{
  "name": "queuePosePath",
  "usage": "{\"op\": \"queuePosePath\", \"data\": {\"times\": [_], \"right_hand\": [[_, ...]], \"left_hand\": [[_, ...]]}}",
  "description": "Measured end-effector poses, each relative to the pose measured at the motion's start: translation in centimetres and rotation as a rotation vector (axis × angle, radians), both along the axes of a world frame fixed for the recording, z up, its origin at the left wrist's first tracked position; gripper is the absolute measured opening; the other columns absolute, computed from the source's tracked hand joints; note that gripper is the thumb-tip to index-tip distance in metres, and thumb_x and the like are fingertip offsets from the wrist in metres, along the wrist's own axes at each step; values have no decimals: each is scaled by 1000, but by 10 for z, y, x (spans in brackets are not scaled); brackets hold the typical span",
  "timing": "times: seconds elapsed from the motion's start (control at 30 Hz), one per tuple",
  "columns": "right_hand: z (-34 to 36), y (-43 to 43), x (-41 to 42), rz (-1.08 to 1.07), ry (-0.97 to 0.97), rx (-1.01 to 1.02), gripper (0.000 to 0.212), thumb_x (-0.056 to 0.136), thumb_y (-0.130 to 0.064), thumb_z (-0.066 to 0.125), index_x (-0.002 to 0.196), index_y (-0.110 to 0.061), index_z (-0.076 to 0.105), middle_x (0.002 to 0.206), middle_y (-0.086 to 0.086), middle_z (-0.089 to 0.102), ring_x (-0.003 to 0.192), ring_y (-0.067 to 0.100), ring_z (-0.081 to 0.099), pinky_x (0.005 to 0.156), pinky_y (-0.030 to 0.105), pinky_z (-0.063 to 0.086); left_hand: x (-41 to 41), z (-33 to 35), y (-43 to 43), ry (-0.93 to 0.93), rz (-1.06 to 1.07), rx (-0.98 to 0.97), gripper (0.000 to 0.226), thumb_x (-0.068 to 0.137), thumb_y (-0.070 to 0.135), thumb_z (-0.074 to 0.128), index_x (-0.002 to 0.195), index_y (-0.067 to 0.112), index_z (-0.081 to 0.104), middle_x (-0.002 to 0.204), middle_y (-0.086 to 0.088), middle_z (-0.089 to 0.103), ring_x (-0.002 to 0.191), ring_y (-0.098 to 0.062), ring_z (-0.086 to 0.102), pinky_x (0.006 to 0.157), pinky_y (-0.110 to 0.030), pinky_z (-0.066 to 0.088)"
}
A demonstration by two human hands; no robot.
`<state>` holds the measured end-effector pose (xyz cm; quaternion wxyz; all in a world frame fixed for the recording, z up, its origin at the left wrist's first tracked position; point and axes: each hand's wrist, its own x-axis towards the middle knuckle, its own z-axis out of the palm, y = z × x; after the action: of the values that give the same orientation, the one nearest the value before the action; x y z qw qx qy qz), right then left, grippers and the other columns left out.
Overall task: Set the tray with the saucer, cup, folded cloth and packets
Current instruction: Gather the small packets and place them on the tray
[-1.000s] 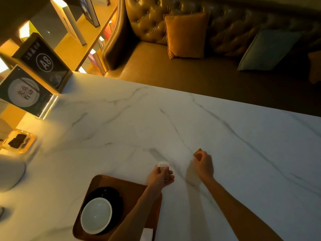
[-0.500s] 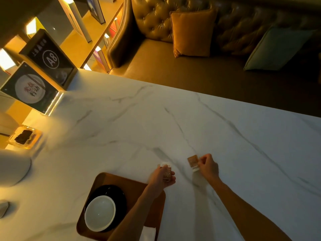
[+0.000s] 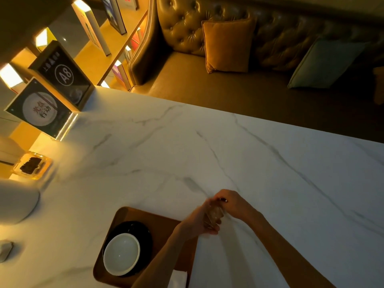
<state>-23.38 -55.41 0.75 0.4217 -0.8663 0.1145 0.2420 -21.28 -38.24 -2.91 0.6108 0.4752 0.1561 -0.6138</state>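
A brown wooden tray (image 3: 162, 221) lies at the table's near edge. On it sits a black saucer (image 3: 143, 231) with a white cup (image 3: 121, 253) on top. A white folded cloth (image 3: 177, 278) shows at the tray's near right corner, partly under my left forearm. My left hand (image 3: 199, 222) and my right hand (image 3: 233, 203) meet just past the tray's far right corner. Small packets (image 3: 215, 214) are pinched between them; the left hand holds them and the right fingers touch their top edge.
The white marble table (image 3: 228, 152) stretches ahead and right. At the left stand a table sign marked A8 (image 3: 62, 74), a glass ashtray (image 3: 31, 165) and a white rounded object (image 3: 16, 200). A leather sofa with cushions (image 3: 228, 44) lies beyond the far edge.
My right hand has moved left with its brown packet and joined my left hand, which held the other packet. The hands were apart before and are together now.
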Motion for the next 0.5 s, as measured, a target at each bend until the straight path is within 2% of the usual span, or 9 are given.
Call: {"op": "queuePosePath", "data": {"times": [0.13,0.2,0.27,0.33,0.4,0.5], "right_hand": [[1,1,-5,-36,4,89,29,86,-14,59,103,-34,71,94,-15,71,87,-4,64,78,11,50],[-2,-1,-12,-130,-10,103,32,89,-16,60,115,-32,67,104,-18,68,94,-3,63,83,14,49],[-8,-5,-19,-211,-1,79,35,89,-17,61,123,-24,64,112,-11,66,100,5,63,87,20,50],[-15,-5,-26,-271,35,118,32,89,-13,61,119,-21,67,109,-3,70,94,11,66,76,20,53],[-19,-3,-31,-328,22,152,28,89,-10,60,111,-24,71,101,-1,73,87,13,68,67,19,55],[-26,0,-34,-410,-13,150,25,87,-9,63,105,-24,72,91,0,72,81,13,67,66,19,53]], "left_hand": [[-8,-1,-5,-177,-47,-21,19,92,26,56,103,11,62,92,-16,65,68,-22,69,65,-35,59],[-10,-3,-4,-225,-25,16,16,91,20,55,103,11,61,90,-14,66,68,-22,68,66,-35,58],[-11,-6,-4,-261,-11,45,15,92,19,55,104,12,60,88,-12,68,68,-22,68,66,-35,58],[-11,-6,-6,-298,-37,60,13,90,15,56,102,15,60,87,-9,68,66,-21,68,62,-32,56],[-8,-5,-9,-387,-125,80,12,91,12,55,102,17,58,89,-7,68,66,-18,68,57,-27,54],[1,-3,-15,-517,-281,125,23,90,9,56,113,10,56,94,-8,67,73,-18,67,57,-26,51]]}}
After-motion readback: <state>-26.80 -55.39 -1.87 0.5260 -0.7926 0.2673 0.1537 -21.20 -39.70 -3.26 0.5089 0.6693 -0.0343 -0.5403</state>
